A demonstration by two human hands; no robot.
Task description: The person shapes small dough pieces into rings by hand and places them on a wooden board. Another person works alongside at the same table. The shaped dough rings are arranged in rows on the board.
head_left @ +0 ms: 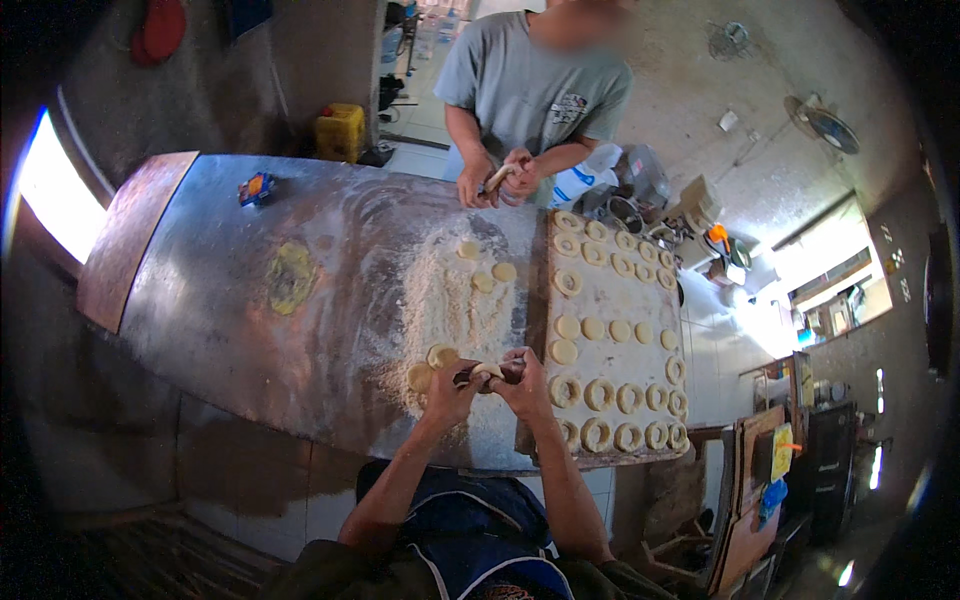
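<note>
My left hand (450,397) and my right hand (527,388) meet over the near edge of the floured area, fingers curled around one pale piece of dough (487,370). Its full shape is partly hidden by my fingers. Beside my left hand lie two flat dough rounds, one (442,355) just above the other (419,378). Farther off, several smaller rounds (468,249) rest on the spread flour (430,290). To the right of my right hand, a floured board (625,292) carries rows of dough rings and a middle group of dough discs (593,329).
Across the metal table (210,290), a person in a grey shirt (510,75) holds another piece of dough (497,178). A yellowish smear (292,278) and a small blue-orange packet (256,188) lie on the left. Behind stands a yellow jerrycan (340,133).
</note>
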